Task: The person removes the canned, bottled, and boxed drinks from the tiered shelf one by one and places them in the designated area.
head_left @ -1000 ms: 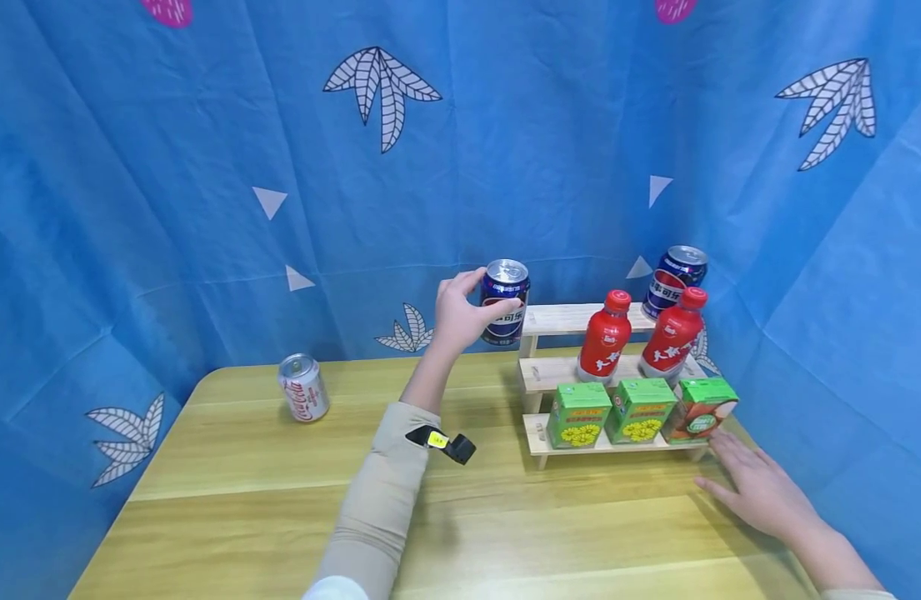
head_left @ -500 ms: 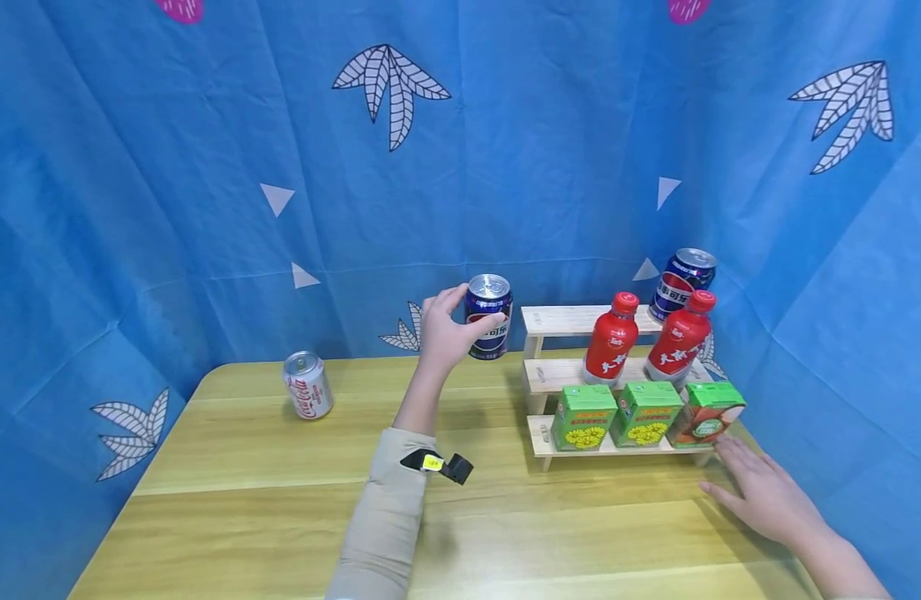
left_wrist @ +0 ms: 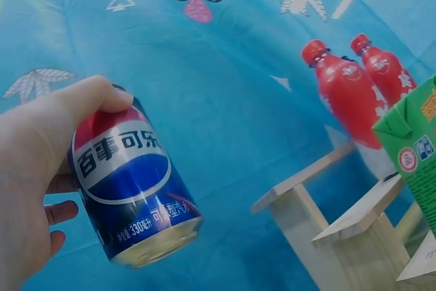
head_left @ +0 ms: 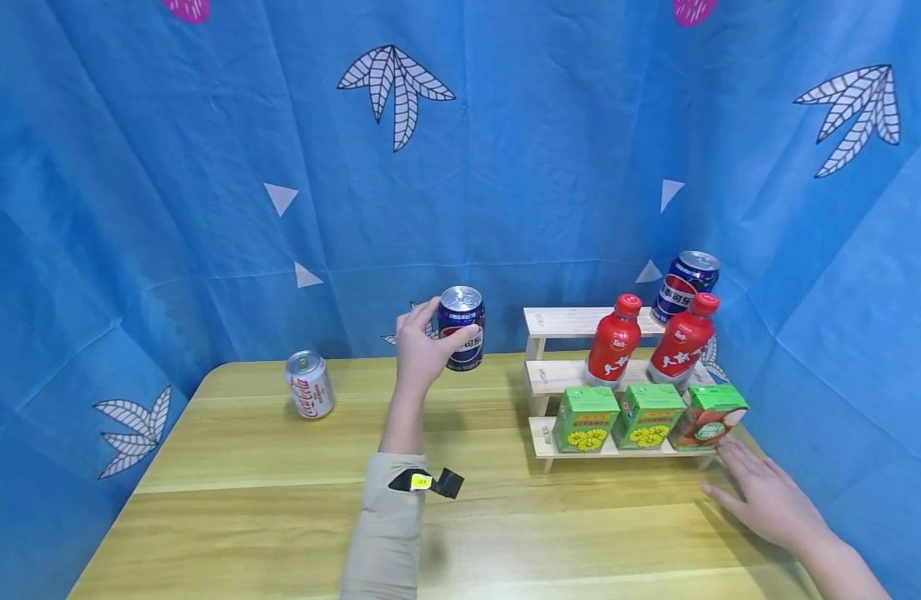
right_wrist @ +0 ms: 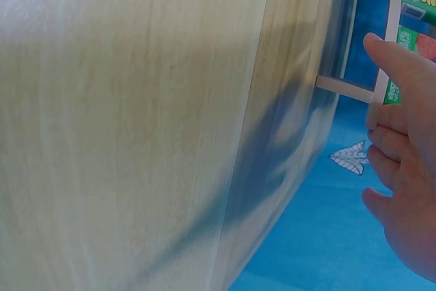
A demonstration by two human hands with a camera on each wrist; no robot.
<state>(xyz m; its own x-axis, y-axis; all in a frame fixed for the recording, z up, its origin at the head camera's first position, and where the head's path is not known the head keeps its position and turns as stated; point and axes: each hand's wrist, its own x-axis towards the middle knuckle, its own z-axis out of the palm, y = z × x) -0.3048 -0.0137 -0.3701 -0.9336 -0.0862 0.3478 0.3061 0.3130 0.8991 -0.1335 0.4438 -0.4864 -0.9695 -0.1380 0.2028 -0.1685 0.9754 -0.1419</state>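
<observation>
Held by the left hand, the Pepsi can has travelled towards 8 o'clock, away from the three-tier wooden rack, since one second ago. Raised off the surface, it is gripped between the thumb, laid across its label, and the fingers; its base shows in the left wrist view. From that can, the rack stands well apart between 3 and 4 o'clock, and a silver Coca-Cola can stands upright at 8 o'clock.

The right hand holds nothing, its thumb spread from the other fingers, just beside the rack's 4 o'clock corner; I cannot tell whether it touches the wood.

A second Pepsi can stands towards 1 o'clock on the top tier. Two red bottles share the middle one. Below, two green yellow-flower cartons and, at the 3 o'clock end, a brown-and-green carton sit in a row. Blue leaf-print curtain hangs at 12 o'clock.
</observation>
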